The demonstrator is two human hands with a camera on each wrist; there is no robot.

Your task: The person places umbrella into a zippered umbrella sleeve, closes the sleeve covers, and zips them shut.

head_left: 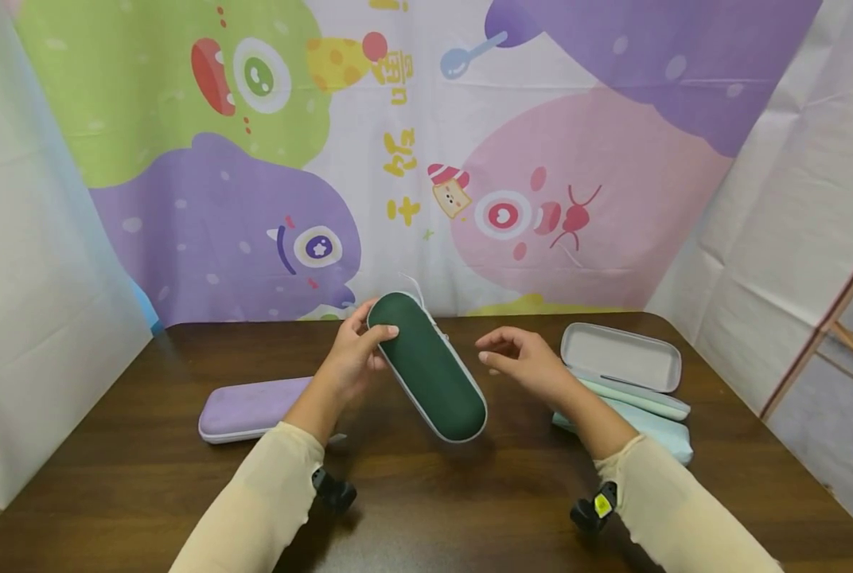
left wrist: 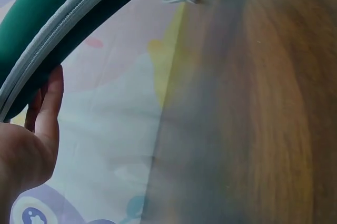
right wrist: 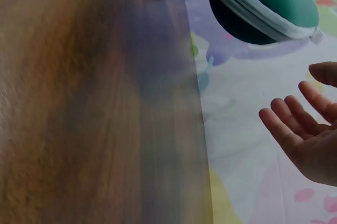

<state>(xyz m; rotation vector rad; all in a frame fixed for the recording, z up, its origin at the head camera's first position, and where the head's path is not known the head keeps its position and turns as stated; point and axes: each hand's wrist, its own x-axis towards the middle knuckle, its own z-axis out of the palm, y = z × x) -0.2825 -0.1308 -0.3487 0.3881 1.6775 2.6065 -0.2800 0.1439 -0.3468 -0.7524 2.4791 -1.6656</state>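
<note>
Across the back spreads the printed backdrop, big and bright, round cartoon creatures in green, purple and pink lying sideways along it. Below it, wide and dark, runs the wood-grain counter, and in over it reach two cream sleeves, one from each side.

Now the green case, centre stage! It's up off the counter, tilted, its upper end leaning toward the person's left, with a grey zip running along its edge. Over on the left lies the purple case, flat on the counter, partly hidden behind the left forearm. Out to the right, the open case shows off a pale grey lining in its raised lid, and just beside it, closer to the person, sits the mint case, partly covered by the right forearm.

To the hands! The left hand has the green case gripped near its upper end, thumb pressed on the green face, fingers tucked behind. The right hand hovers between the green case and the open case, fingers gently bent and thumb spread away from them, clear of both.

Small stuff: a black wrist camera at each cuff, and a thin pale strap poking from the green case's upper end.
</note>
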